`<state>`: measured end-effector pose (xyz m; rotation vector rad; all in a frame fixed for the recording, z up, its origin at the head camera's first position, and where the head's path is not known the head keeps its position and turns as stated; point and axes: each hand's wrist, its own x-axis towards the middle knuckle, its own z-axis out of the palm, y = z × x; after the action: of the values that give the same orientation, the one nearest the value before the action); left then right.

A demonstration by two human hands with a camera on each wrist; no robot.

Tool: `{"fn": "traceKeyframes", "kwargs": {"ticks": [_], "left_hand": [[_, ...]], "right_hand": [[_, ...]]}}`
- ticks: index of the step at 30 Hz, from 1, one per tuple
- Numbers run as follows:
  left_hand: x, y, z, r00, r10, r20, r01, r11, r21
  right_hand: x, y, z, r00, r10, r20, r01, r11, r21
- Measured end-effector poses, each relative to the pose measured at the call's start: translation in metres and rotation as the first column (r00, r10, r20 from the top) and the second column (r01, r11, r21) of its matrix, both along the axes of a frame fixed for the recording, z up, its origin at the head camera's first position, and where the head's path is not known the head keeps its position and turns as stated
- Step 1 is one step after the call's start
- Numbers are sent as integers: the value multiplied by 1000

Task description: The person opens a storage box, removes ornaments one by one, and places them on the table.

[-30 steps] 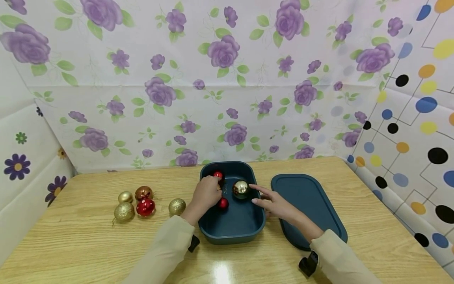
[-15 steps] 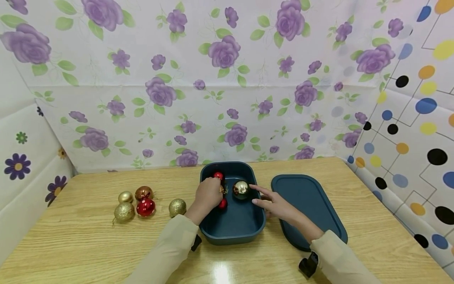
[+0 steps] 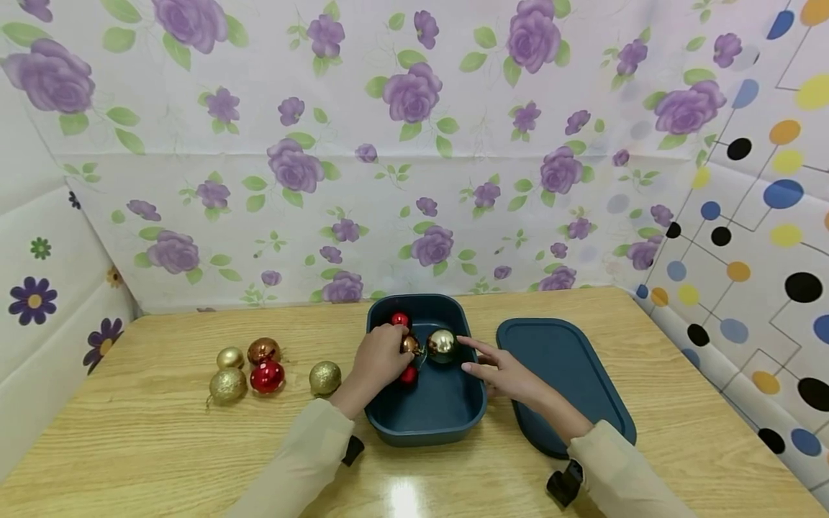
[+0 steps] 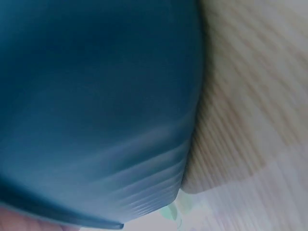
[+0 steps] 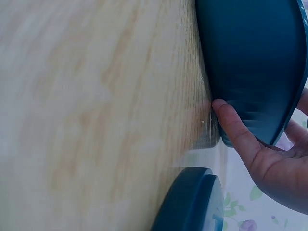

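A dark blue box (image 3: 425, 437) stands on the table with several Christmas baubles inside. My left hand (image 3: 378, 356) reaches in over its left rim, finger and thumb around a copper bauble (image 3: 409, 345). Red baubles lie on either side of that one, a far one (image 3: 400, 319) and a near one (image 3: 409, 375). A shiny gold bauble (image 3: 442, 346) sits to the right. My right hand (image 3: 508, 374) holds the box's right wall, with fingers over the rim and one finger (image 5: 233, 122) against the outside. In the left wrist view the box's outer wall (image 4: 106, 96) hides most of the left hand.
The box's dark blue lid (image 3: 570, 381) lies flat to the right, partly under my right forearm. Left of the box are a glittery gold bauble (image 3: 325, 378) and a cluster with a red bauble (image 3: 268, 376), a copper one (image 3: 263, 350) and gold ones (image 3: 228, 386).
My left hand has shifted slightly, and the copper bauble between its fingers now shows more clearly, with its loop toward the gold one. My right hand stays on the box wall.
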<state>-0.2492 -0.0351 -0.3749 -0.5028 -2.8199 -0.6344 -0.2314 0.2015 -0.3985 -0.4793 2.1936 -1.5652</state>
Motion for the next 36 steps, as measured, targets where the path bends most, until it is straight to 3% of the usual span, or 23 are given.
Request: {"fn": "traceKeyframes", "kwargs": {"ticks": [11, 16, 23, 36], "left_hand": [[16, -23, 15, 999, -43, 13, 40, 981, 192], [24, -40, 21, 1000, -23, 11, 20, 968, 249], [32, -69, 22, 999, -37, -8, 38, 942, 334], [54, -125, 16, 1000, 5, -17, 1, 935, 354]], "right_hand": [[0, 1, 1, 1000, -8, -20, 9, 1000, 27], [1, 0, 1, 1000, 0, -21, 0, 1000, 18], [0, 0, 0, 1000, 2, -24, -1, 1000, 21], [2, 0, 1, 1000, -1, -30, 1, 1000, 25]]}}
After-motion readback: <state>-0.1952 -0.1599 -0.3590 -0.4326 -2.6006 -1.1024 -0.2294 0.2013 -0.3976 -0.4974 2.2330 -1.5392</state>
